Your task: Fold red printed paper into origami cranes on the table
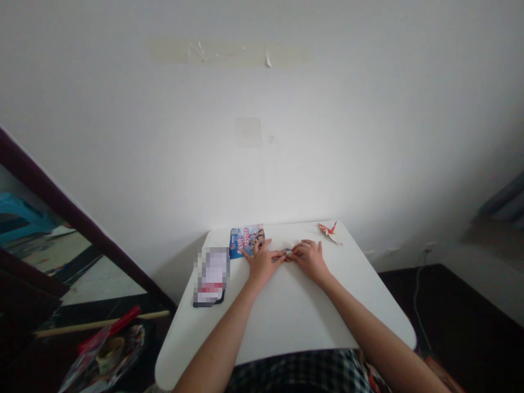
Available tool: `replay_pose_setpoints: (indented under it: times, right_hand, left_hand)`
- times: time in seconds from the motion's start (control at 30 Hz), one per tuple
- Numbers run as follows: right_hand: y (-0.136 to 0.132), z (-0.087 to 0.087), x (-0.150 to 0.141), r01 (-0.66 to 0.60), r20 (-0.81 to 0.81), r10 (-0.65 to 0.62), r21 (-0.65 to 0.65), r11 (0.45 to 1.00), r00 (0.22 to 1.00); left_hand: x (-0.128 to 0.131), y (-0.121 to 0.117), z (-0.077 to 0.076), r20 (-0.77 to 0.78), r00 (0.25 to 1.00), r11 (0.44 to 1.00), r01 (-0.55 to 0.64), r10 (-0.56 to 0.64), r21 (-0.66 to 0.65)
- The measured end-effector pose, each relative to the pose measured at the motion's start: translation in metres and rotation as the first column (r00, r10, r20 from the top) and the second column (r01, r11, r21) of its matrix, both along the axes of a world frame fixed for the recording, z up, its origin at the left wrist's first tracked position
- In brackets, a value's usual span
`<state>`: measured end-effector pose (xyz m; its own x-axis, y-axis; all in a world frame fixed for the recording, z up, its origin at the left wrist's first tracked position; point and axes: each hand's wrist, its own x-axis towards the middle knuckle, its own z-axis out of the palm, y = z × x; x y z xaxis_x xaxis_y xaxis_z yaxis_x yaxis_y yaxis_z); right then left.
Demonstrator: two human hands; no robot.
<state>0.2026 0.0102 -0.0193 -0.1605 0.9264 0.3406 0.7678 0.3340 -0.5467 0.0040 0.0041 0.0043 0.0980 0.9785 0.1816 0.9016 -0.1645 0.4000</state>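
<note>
The person's left hand [263,265] and right hand [311,261] meet over the far half of the white tabletop [292,316], with a small piece of folded paper [288,258] between them. The fingers of both are pinched together on it, one hand at either side; the left hand's other fingers spread out across the edge of a blue leaflet [238,240]. A phone [212,275] lies near the left edge, and a red-and-white paper bird [328,232] sits near the far right corner.
</note>
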Motion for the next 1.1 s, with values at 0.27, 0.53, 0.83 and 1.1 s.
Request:
replay_pose_setpoints:
  times: [0.27, 0.53, 0.83, 1.1]
  right_hand:
    - [-0.0013, 0.0039, -0.0011, 0.011, -0.023, -0.012, -0.021, 1.0, 1.0]
    - [-0.0009, 0.004, -0.001, 0.023, -0.022, -0.024, -0.035, 0.999, 0.999]
    - [-0.001, 0.0033, -0.0047, 0.113, 0.01, -0.113, 0.009, 0.994, 0.994]
    - [0.0, -0.0022, -0.0071, 0.159, 0.002, -0.159, 0.064, 0.985, 0.987]
  left_hand:
    - [-0.0003, -0.0005, 0.0004, -0.008, 1.0, 1.0, 0.007, -0.007, -0.006]
    - [-0.001, 0.0, 0.0023, 0.022, 1.0, 1.0, 0.01, -0.01, -0.025]
    - [0.0013, 0.0005, 0.0014, 0.004, 1.0, 1.0, -0.014, 0.014, -0.018]
    - [0.0018, 0.0007, 0.0023, 0.01, 1.0, 1.0, -0.017, 0.017, -0.019]
